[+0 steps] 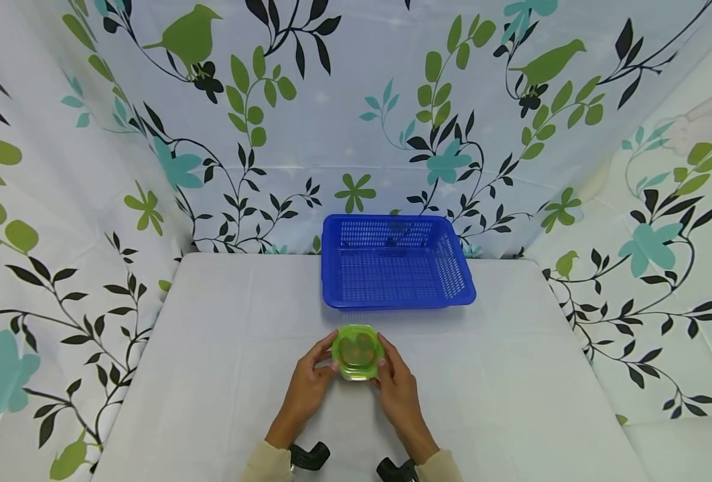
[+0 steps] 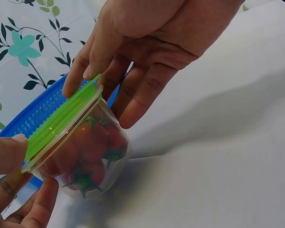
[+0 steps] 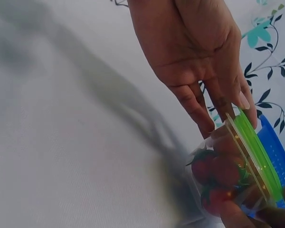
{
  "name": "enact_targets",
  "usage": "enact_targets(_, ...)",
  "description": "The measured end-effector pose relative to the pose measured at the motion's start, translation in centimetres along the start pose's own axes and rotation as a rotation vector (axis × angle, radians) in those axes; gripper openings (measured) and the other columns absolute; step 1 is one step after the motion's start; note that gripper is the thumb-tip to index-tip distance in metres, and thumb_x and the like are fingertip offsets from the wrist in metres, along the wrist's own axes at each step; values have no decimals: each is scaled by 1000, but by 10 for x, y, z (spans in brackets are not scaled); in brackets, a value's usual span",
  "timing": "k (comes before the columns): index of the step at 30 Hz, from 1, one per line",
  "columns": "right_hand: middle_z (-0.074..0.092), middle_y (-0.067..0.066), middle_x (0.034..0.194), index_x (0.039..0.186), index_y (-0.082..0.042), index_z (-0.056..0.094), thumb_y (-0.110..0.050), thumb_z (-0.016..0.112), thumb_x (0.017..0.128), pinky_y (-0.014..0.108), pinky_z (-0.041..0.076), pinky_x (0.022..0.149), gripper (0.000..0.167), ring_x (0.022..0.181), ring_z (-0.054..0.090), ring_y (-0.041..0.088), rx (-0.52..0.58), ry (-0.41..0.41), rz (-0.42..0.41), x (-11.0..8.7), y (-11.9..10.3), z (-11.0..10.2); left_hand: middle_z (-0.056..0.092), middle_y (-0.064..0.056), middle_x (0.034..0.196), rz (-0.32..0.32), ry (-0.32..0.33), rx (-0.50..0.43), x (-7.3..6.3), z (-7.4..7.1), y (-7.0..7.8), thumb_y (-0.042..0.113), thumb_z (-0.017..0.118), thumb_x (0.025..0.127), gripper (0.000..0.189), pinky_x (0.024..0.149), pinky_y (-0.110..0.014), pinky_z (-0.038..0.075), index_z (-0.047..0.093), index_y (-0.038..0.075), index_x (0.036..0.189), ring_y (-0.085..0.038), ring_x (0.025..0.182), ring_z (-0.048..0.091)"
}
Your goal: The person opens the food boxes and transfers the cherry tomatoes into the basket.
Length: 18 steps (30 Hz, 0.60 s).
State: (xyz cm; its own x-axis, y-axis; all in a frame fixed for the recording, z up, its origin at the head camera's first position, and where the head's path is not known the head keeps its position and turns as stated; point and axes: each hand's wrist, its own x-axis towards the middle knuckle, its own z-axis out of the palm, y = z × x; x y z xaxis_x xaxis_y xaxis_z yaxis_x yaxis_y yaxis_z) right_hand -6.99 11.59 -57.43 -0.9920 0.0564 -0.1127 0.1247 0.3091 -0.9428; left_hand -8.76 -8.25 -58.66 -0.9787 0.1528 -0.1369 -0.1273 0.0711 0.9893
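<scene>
A small clear plastic container (image 2: 118, 164) with a bright green lid (image 1: 358, 351) is held between both hands in front of the basket. Several small red tomatoes (image 2: 91, 142) with green stems show through its wall in both wrist views. My left hand (image 1: 309, 388) grips the container's left side, thumb near the lid rim and the other fingers spread along the side. On the opposite side my right hand (image 1: 399, 391) grips it in the same way. The lid sits on the container's rim.
A blue perforated plastic basket (image 1: 461, 298) stands at the table's back edge, just beyond the container. White cloth covers the table (image 1: 241, 375). A patterned curtain (image 1: 343, 134) with leaves and birds surrounds the back and sides.
</scene>
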Motion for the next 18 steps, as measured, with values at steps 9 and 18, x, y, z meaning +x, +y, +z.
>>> enact_targets(9,56,15,158,162,-32,44,-17,45,115,34,63,92,49,136,61,36,9,-7,13,-4,7,-7,51,-4,162,21,-12,3,-3,10,-2,6,64,105,62,100,-20,53,47,27,161,-33,142,53)
enact_targets(18,50,15,163,163,-31,43,-15,45,115,39,62,95,50,143,55,40,12,-20,-3,-5,11,-11,52,-8,162,59,-9,3,-3,15,-6,4,64,105,62,101,-23,55,46,21,162,-35,140,55)
